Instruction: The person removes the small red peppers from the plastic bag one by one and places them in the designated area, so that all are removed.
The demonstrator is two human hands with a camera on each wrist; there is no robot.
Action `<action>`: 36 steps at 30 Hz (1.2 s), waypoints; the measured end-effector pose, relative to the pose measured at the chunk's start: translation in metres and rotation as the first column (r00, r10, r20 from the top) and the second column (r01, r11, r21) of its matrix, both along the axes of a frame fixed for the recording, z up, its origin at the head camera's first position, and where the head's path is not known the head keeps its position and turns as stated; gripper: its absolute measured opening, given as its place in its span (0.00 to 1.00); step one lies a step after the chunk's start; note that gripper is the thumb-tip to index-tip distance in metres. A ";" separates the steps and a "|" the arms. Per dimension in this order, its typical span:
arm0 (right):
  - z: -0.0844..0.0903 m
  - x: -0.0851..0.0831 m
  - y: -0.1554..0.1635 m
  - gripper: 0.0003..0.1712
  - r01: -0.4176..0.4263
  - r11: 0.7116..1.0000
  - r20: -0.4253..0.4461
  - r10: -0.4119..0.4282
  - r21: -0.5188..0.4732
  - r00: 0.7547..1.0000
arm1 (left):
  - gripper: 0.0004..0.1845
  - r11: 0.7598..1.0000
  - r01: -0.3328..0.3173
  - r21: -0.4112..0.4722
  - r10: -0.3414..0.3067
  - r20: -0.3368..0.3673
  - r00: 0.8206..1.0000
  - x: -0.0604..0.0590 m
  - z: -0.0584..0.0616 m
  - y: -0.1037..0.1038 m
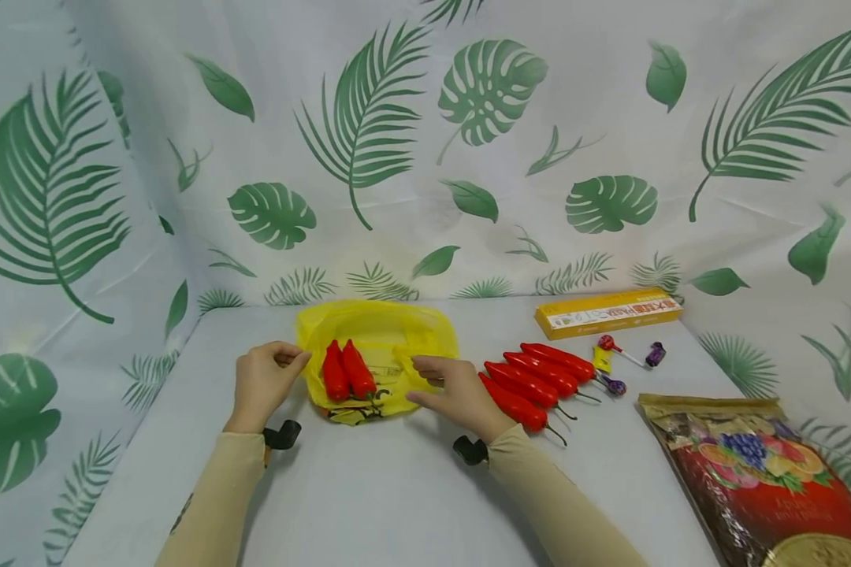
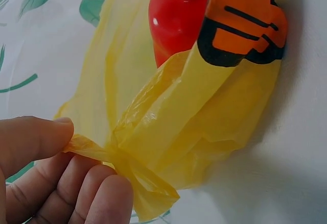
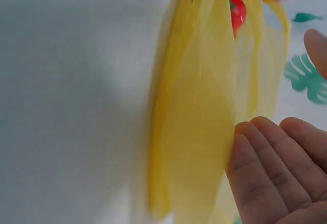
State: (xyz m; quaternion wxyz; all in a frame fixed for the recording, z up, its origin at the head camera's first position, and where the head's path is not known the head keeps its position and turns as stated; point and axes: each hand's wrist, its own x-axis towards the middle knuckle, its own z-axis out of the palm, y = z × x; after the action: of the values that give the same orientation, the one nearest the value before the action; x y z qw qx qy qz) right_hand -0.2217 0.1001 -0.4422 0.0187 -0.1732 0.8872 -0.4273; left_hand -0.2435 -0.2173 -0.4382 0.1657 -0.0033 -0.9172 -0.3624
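Observation:
A thin yellow plastic bag (image 1: 425,319) lies spread on the table with its mouth facing up. Two red chili peppers (image 1: 335,376) rest side by side in it. At the bag's left edge, my left hand (image 1: 264,384) pinches a twisted corner of the plastic between thumb and fingers, as the left wrist view shows. On the opposite side, my right hand (image 1: 461,394) has its fingers extended and thumb apart, fingertips right at the yellow plastic (image 3: 204,112). An orange and black print (image 2: 240,25) shows on the bag's near side.
Several more red peppers (image 1: 516,403) lie in a slanted row just right of my right hand. Behind them are a yellow pasta box (image 1: 610,313), a red lollipop (image 1: 606,342) and small wrapped sweets (image 1: 655,354). A large fruit-print packet (image 1: 766,472) covers the right front.

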 end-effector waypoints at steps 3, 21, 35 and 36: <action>-0.002 -0.011 -0.023 0.35 -0.039 0.999 0.002 0.039 0.003 0.999 | 0.12 1.000 0.003 0.001 -0.003 0.005 1.000 -0.001 0.000 -0.001; -0.023 -0.050 -0.093 0.29 -0.126 0.979 0.056 0.118 0.159 0.991 | 0.11 1.000 -0.014 0.003 0.013 0.028 1.000 -0.002 -0.004 -0.004; -0.014 -0.047 -0.096 0.27 -0.063 0.997 0.078 0.059 0.048 0.995 | 0.11 1.000 -0.025 -0.001 0.025 0.031 0.999 -0.002 -0.003 -0.006; -0.013 -0.047 -0.095 0.29 -0.054 0.998 0.096 0.050 0.032 0.994 | 0.11 1.000 -0.024 0.000 0.024 0.032 0.999 -0.002 -0.003 -0.006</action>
State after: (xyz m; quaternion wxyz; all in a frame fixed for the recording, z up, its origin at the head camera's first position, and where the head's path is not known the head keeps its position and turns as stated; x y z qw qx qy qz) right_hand -0.2685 0.0047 -0.4550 0.0750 -0.1753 0.8878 -0.4189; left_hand -0.2457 -0.2229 -0.4413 0.1553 0.0136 -0.9196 -0.3607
